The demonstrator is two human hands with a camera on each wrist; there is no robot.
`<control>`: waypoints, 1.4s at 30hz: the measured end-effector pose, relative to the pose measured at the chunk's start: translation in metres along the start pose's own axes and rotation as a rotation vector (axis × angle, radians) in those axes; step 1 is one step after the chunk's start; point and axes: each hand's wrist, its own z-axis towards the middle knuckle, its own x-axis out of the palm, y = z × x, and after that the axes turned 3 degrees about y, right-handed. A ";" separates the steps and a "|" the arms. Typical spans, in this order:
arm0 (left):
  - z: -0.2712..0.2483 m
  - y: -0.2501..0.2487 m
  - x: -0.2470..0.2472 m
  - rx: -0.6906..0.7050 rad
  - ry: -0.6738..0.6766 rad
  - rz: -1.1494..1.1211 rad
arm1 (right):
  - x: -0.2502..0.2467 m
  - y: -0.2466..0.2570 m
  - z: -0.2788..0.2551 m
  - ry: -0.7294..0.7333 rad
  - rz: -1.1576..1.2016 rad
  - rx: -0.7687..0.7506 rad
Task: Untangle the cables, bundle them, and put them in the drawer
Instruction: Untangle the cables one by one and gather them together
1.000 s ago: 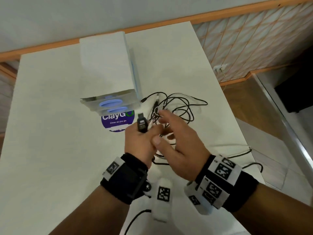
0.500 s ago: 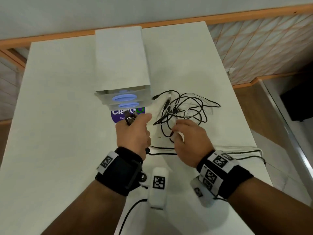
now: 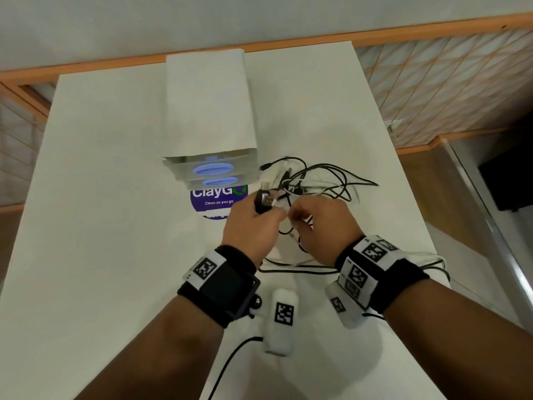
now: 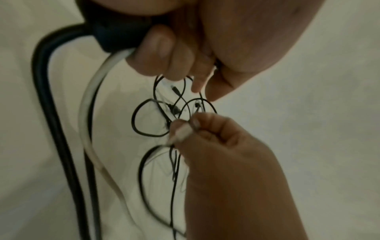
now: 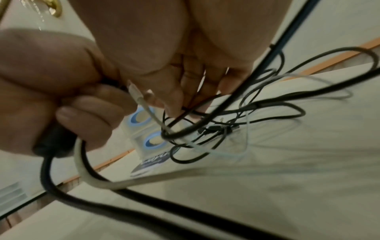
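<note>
A tangle of thin black and white cables (image 3: 323, 180) lies on the white table (image 3: 101, 226), right of a white drawer unit (image 3: 210, 111) whose two drawers with blue handles (image 3: 213, 170) are closed. My left hand (image 3: 266, 210) grips a black USB plug (image 3: 264, 201) together with a thick white cable (image 4: 88, 113). Just beside it, my right hand (image 3: 297, 216) pinches a small white connector (image 4: 183, 131) at the end of a thin white cable (image 5: 144, 104). Loops of the tangle (image 4: 174, 110) hang below both hands, above the table.
A purple round sticker (image 3: 215, 202) lies on the table in front of the drawer unit. More cable runs along the table's right edge (image 3: 432, 261). Beyond that edge is a wooden floor (image 3: 450, 183). The table's left half (image 3: 86, 269) is bare.
My hands have come together above the tangle. The left hand moved right with the black plug, and the right hand moved up and left, now pinching the white connector.
</note>
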 end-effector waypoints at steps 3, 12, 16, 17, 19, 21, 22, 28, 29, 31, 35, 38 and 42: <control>0.009 -0.001 -0.001 -0.018 -0.034 -0.066 | -0.013 -0.003 -0.003 0.052 0.119 0.065; 0.009 -0.002 0.010 -0.009 -0.100 -0.288 | -0.031 -0.002 -0.010 0.042 0.351 0.083; 0.002 -0.004 0.013 0.008 0.087 -0.337 | -0.035 0.002 -0.011 0.080 0.523 0.063; 0.002 -0.005 0.014 0.014 0.088 -0.341 | -0.036 0.003 -0.010 0.097 0.549 0.061; 0.006 -0.005 0.016 0.026 0.057 -0.345 | -0.037 0.003 -0.008 0.128 0.557 0.077; 0.009 -0.006 0.018 0.066 0.035 -0.333 | -0.037 0.003 -0.006 0.154 0.535 0.106; 0.011 -0.007 0.018 0.075 0.026 -0.321 | -0.037 0.003 -0.006 0.166 0.534 0.113; 0.011 -0.010 0.022 -0.013 0.015 -0.428 | -0.034 0.004 -0.012 0.156 0.541 0.019; 0.009 -0.011 0.021 -0.013 0.067 -0.447 | -0.033 0.003 -0.012 0.141 0.531 -0.013; 0.007 -0.012 0.019 -0.019 0.168 -0.458 | -0.031 0.002 -0.012 0.112 0.547 -0.066; 0.009 -0.012 0.020 -0.106 0.178 -0.431 | -0.024 0.000 -0.013 0.092 0.607 -0.086; 0.005 -0.016 0.027 -0.179 0.076 -0.442 | -0.019 0.000 -0.015 0.067 0.542 -0.099; 0.009 -0.020 0.023 -0.213 -0.070 -0.508 | -0.017 -0.007 -0.017 0.041 0.358 -0.081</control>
